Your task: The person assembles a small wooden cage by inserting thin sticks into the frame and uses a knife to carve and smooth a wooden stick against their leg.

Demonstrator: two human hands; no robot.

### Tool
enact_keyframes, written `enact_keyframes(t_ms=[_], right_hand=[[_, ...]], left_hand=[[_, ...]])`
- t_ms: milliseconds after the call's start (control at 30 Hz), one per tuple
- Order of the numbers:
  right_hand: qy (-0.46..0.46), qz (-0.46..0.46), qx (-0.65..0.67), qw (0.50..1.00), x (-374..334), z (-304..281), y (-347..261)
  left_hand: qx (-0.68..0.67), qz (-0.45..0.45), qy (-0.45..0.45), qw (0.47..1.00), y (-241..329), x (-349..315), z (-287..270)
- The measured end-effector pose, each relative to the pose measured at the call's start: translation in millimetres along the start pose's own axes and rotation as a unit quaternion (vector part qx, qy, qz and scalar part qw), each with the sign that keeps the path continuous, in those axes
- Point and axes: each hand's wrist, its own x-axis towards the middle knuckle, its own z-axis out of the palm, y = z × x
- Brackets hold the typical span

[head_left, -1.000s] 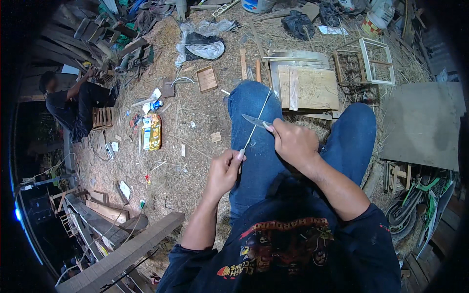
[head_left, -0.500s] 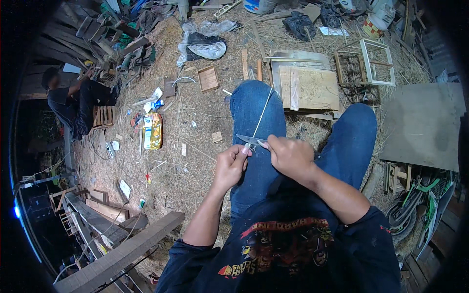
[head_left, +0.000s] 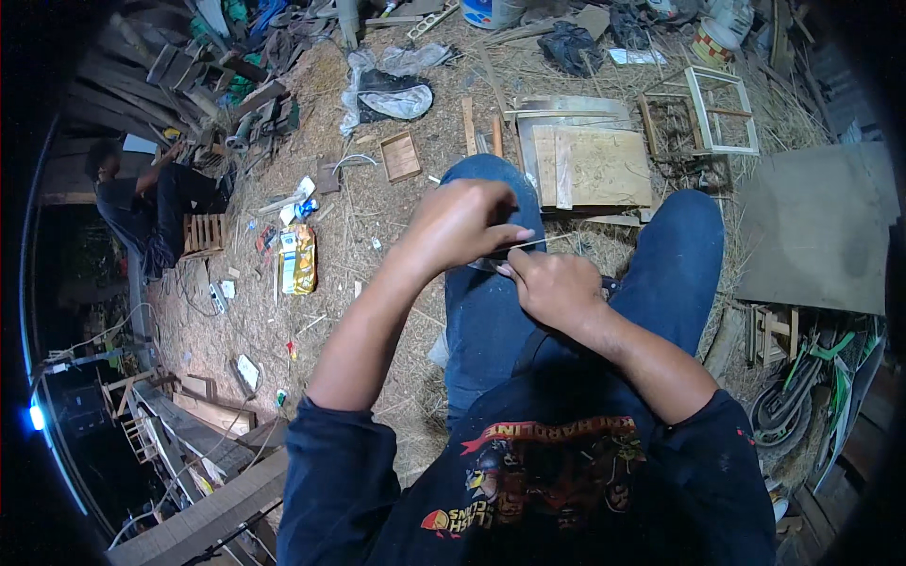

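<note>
Above my left thigh, my left hand (head_left: 461, 224) is closed with its thumb stretched to the right. A thin pale strip (head_left: 557, 238), perhaps wood or bamboo, sticks out to the right from under that thumb. Close beside it, my right hand (head_left: 559, 291) is closed around a knife. Only part of the knife's blade (head_left: 486, 265) shows, below my left hand and pointing left; the handle is hidden in my right fist. My left fingers are mostly out of sight behind the hand's back.
Wooden boards (head_left: 604, 160) lie beyond my knees, with a pale frame (head_left: 725, 111) to their right. A small wooden tray (head_left: 401, 156) and a yellow packet (head_left: 297, 259) lie on the straw-strewn ground. A large flat panel (head_left: 812, 226) is at right. Another person (head_left: 142, 198) sits at far left.
My left hand has moved forward over the knee and turned back-up. The strip, which pointed away from me, now points right. My right hand stays near its place with the knife.
</note>
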Motion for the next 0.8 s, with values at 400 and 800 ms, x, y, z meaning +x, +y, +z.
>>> enact_keyframes(t_ms=[400, 800], right_hand=[[-0.064, 0.011, 0.007, 0.998, 2.0, -0.1, 14.4], [-0.029, 0.135, 0.339, 0.931, -19.2, -27.0, 44.9]], left_hand=[[-0.020, 0.152, -0.136, 0.979, -8.4, 4.3, 14.3], [-0.335, -0.077, 0.116, 0.932, 1.9, -6.5, -46.7]])
